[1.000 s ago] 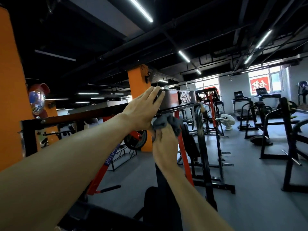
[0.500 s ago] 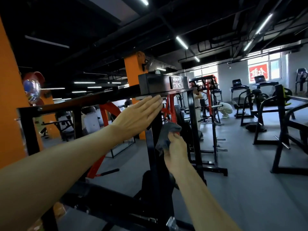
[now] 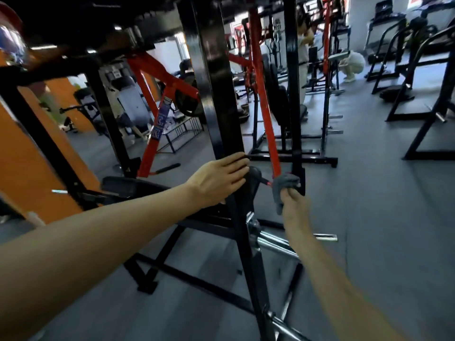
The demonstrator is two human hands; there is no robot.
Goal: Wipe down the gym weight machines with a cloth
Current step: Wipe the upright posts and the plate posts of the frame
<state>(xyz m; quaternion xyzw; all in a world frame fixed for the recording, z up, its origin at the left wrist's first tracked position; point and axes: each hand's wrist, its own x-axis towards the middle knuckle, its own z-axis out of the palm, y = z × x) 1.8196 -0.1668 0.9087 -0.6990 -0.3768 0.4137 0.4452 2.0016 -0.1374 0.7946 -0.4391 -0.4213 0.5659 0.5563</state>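
Note:
A black weight machine stands right in front of me, its thick upright post [image 3: 216, 94] running from the top of the view down to the floor frame. My left hand [image 3: 219, 179] lies flat, fingers straight, against the lower part of that post. My right hand [image 3: 294, 207] grips a grey cloth [image 3: 283, 187] and holds it against a thinner black upright [image 3: 295, 134] just right of the post, beside a red bar [image 3: 264, 107].
Chrome weight pegs [image 3: 278, 242] stick out low on the machine. An orange wall [image 3: 27, 153] is at the left. Black racks [image 3: 428, 99] stand at the right on grey floor [image 3: 381, 230]. A person [image 3: 353, 64] crouches far back.
Both hands have slid down from the top crossbar to the lower part of the uprights, the cloth going down with the right hand. My view has tilted down towards the floor.

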